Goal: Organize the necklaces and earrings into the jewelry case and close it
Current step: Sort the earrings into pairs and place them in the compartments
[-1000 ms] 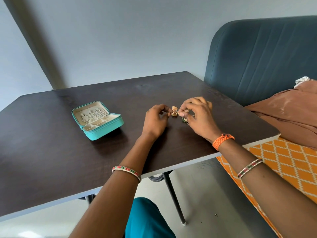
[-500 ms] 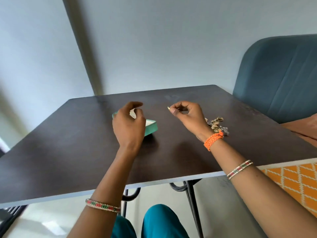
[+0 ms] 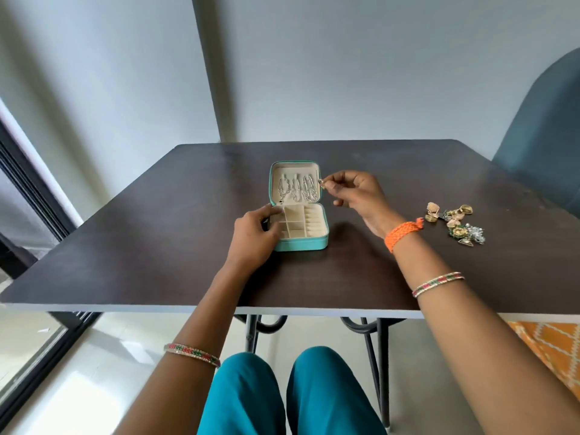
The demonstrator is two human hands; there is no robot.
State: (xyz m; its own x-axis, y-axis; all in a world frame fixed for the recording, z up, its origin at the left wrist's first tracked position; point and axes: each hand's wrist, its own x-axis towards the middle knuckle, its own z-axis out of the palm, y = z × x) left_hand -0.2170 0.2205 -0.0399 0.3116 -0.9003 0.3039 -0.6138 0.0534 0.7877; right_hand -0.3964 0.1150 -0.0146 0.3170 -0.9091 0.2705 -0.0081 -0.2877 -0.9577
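Both hands have moved to the case (image 3: 298, 205) since half a second ago: then the left hand hovered in front of it with bent fingers and the right hung in the air at mid-table, and the view has swung so the case now lies straight ahead. On the left, the left hand (image 3: 255, 232) rests on the left end of the tray, its fingers bent over the rim and touching the nearest compartments, holding nothing loose. One case lies open and flat on the table (image 3: 125, 246), teal outside and cream inside. Its far half, the lid, carries what look like three necklaces (image 3: 296, 189) hung side by side, though the chains blur together and the count is unsure. Its near half is split into small square compartments on the left and a ribbed strip on the right. Just right of the lid, the right hand (image 3: 354, 193) is raised, thumb and forefinger pinching one small gold earring (image 3: 321, 182) at the lid's right edge, the other fingers loosely spread. Farther right, well apart from the case, a heap of earrings (image 3: 455, 222) lies on the table: gold, green and silver pieces, too tangled to count. One blue chair (image 3: 546, 146) stands at the right edge.
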